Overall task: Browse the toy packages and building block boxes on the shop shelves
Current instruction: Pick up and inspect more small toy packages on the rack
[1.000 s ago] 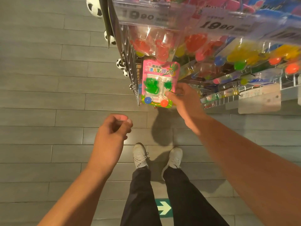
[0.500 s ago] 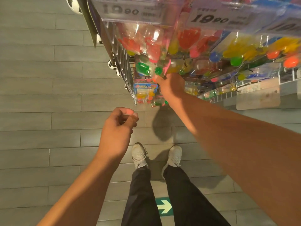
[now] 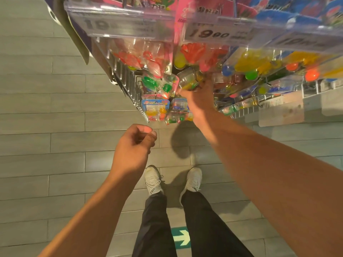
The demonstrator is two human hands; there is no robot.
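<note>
Right hand reaches up into the hanging rows of toy packages, fingers buried among the blister packs just right of the pink-backed clear pack with green hand-shaped toys. Whether it grips anything I cannot tell; fingertips hidden behind a clear plastic pack with yellow contents. Left hand hangs free below the green-toy pack, over the grey plank floor, fingers curled narrow, holding nothing.

Green-toy pack sits on its peg below the clear price strip marked 19.90. Red hand-toy packs hang directly above it, blue-carded packs with yellow pieces directly below. No building block boxes in view.

Step in hand, by my read: seating or picking a pack on the wire peg right of the green-toy pack. To do it well, keep the wrist level with the peg, slide the card hole straight along the hook rather than twisting, and bring the left hand up to steady neighbouring packs so they don't swing off.
</note>
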